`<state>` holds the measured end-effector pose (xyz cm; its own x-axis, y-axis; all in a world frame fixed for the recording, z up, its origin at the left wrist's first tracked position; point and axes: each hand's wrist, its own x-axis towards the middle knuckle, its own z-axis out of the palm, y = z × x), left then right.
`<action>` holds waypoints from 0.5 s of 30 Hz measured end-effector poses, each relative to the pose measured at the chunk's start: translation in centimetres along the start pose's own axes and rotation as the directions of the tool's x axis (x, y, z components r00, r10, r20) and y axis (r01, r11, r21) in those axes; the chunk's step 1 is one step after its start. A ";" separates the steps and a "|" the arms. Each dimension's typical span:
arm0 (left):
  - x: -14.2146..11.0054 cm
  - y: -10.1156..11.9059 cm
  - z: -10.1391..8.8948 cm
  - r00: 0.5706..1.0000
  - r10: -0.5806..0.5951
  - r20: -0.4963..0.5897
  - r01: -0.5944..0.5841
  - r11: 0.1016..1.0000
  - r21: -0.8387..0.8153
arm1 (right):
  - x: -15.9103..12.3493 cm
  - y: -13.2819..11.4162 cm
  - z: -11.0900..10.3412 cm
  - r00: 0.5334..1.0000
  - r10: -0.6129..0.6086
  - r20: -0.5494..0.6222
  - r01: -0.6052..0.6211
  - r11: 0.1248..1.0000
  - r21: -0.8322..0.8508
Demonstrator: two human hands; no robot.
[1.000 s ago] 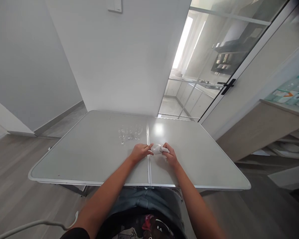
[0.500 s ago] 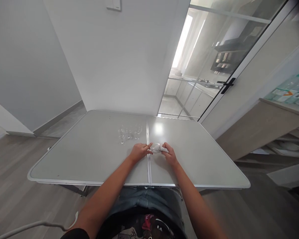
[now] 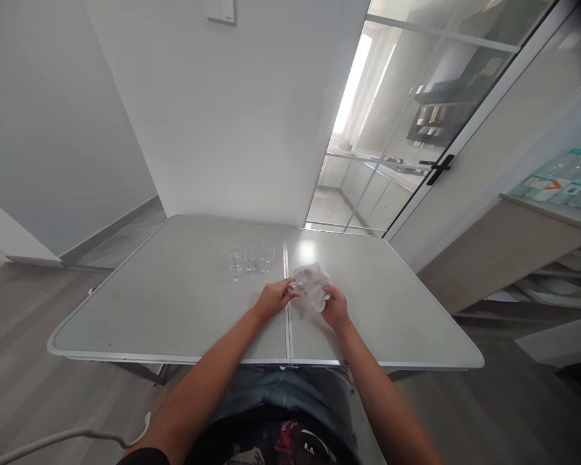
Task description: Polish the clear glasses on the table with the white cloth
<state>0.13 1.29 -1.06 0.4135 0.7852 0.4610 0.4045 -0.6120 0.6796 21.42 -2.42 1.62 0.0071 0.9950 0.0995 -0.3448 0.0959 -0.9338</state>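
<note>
My left hand (image 3: 272, 299) pinches a small clear glass (image 3: 297, 282) just above the centre seam of the grey folding table (image 3: 174, 303). My right hand (image 3: 336, 306) grips a white cloth (image 3: 314, 285), which hangs unfolded and touches the glass from the right. Several more small clear glasses (image 3: 249, 258) stand in a cluster on the table, a little beyond and to the left of my left hand.
A white wall rises behind the table. A glass sliding door with a black handle (image 3: 438, 169) stands at the back right. A wooden shelf unit (image 3: 527, 258) sits to the right, with packages (image 3: 556, 184) on top. A white cable (image 3: 62, 439) runs at the lower left.
The cloth was bunched tightly round the glass between both hands; now it has opened out and lifted, and the glass shows at my left fingertips.
</note>
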 end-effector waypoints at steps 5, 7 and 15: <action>0.2 0.2 0.2 0.972 -0.059 0.226 0.157 0.881 -0.446 | 1.4 0.7 2.0 0.995 0.096 0.020 -0.098 0.988 0.122; 0.3 0.0 0.4 0.955 -0.087 0.285 0.240 0.790 -0.565 | 1.9 0.7 2.8 0.989 0.135 0.055 -0.142 0.979 0.144; 0.8 -1.1 0.4 0.970 -0.165 0.180 0.242 0.743 -0.624 | 1.4 0.7 2.7 0.997 0.070 -0.011 -0.068 0.985 0.158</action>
<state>0.35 2.52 -1.65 0.4811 0.8453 0.2325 -0.1081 -0.2059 0.9726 18.64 -1.03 1.99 -0.0065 0.9995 0.0298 -0.4883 0.0228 -0.8724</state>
